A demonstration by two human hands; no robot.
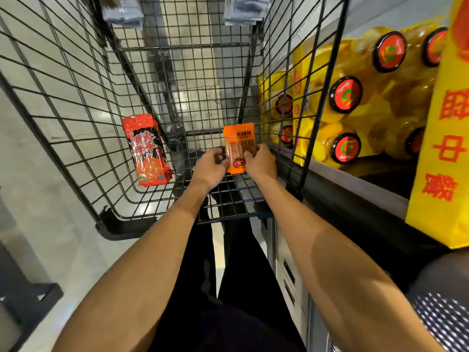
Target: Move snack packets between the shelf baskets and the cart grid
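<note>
View from a head-worn camera, looking down past two bare forearms into a black wire shopping cart (76, 97).

Both hands meet at the cart's near edge, over a flat panel of grid beside the cart's right wall. Between them stands a small orange plastic snack packet with black lettering and a clear window (237, 143), upright with its printed face towards the camera.

The left hand (210, 165) curls its fingers round the packet's left edge. The right hand (260, 162) pinches the right edge, thumb across the front and fingers behind. A grip on both sides probably keeps the thin, floppy packet square while it is set against the grid or lifted from it; which of the two cannot be told. Its lower edge looks level with the grid panel, though contact is unclear.

A larger red foil snack packet with black and white lettering (146, 153) lies tilted in the near left corner of the cart's basket, well apart from the orange one.

Just outside the cart's right wall, a shelf holds yellow jars with black-rimmed red lids (346, 94), lying lid-outward, and a tall yellow card box with red characters (441, 148). Grey packets (124, 11) hang beyond the cart's far edge.
</note>
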